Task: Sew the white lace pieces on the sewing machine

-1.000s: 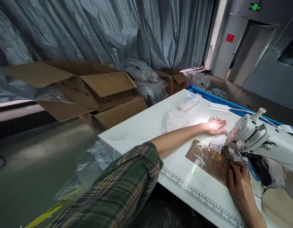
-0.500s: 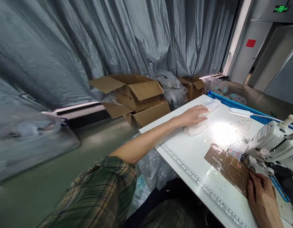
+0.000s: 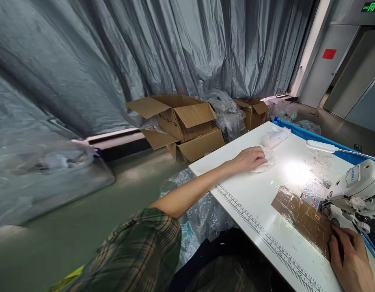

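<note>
My left hand (image 3: 251,159) reaches across the white sewing table (image 3: 236,190), its fingers closed on the edge of a piece of white lace (image 3: 266,162) lying there. Just beyond it sits a bundle of whitish fabric (image 3: 276,138). My right hand (image 3: 350,255) rests on the table at the lower right, holding nothing, with its fingers apart. Its fingertips touch the end of a brown board covered in clear tape (image 3: 303,219). The board lies in front of the sewing machine (image 3: 358,186), close to the needle area.
White lace trim (image 3: 320,168) is heaped behind the machine under a bright lamp (image 3: 321,146). A printed ruler (image 3: 266,239) runs along the near table edge. Open cardboard boxes (image 3: 184,121) and plastic bags (image 3: 225,113) stand on the floor before a grey curtain.
My left hand has drawn back off the fabric bundle toward me and its fingers have closed on the lace. The right hand stays by the brown board. The view has turned slightly left.
</note>
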### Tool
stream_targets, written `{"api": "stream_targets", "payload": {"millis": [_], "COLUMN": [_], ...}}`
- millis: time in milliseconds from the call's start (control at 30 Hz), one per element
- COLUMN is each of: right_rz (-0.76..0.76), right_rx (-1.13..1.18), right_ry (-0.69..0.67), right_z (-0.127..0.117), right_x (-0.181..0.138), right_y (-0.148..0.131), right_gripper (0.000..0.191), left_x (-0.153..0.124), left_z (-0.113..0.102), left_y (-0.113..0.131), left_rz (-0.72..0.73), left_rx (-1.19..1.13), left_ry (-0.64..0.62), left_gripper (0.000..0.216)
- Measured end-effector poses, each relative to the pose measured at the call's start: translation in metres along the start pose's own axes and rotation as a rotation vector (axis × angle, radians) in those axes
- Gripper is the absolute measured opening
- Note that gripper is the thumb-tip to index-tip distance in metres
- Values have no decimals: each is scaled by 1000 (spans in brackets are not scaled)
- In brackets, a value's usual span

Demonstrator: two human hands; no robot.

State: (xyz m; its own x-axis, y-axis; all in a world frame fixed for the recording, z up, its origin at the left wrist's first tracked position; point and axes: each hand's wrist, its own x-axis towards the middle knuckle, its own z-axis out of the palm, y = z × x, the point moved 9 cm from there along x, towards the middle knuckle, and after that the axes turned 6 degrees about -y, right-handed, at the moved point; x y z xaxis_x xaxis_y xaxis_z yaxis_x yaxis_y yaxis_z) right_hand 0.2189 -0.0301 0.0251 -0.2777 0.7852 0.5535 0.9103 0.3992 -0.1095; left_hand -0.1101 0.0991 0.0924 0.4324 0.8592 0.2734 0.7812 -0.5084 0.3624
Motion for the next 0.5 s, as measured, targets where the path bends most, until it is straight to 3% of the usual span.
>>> {"api": "stream_targets", "payload": {"millis": [100, 267, 500], "right_rz": [34, 95, 154], "right_rx": [-5, 49, 101], "right_ry": [-7, -52, -74], "right_z": [-1, -6, -8], "right_x": [1, 3, 5], "right_y": [1, -1, -2], "right_gripper": [54, 46, 37], "left_x": [5, 11, 31], "left_z": [2, 45, 80], "left_y": [19, 83, 88], "left_rz": [-14, 253, 183], "left_rx": [-186, -355, -156], "left_ry": [9, -322, -241], "left_gripper": [24, 22, 25]}}
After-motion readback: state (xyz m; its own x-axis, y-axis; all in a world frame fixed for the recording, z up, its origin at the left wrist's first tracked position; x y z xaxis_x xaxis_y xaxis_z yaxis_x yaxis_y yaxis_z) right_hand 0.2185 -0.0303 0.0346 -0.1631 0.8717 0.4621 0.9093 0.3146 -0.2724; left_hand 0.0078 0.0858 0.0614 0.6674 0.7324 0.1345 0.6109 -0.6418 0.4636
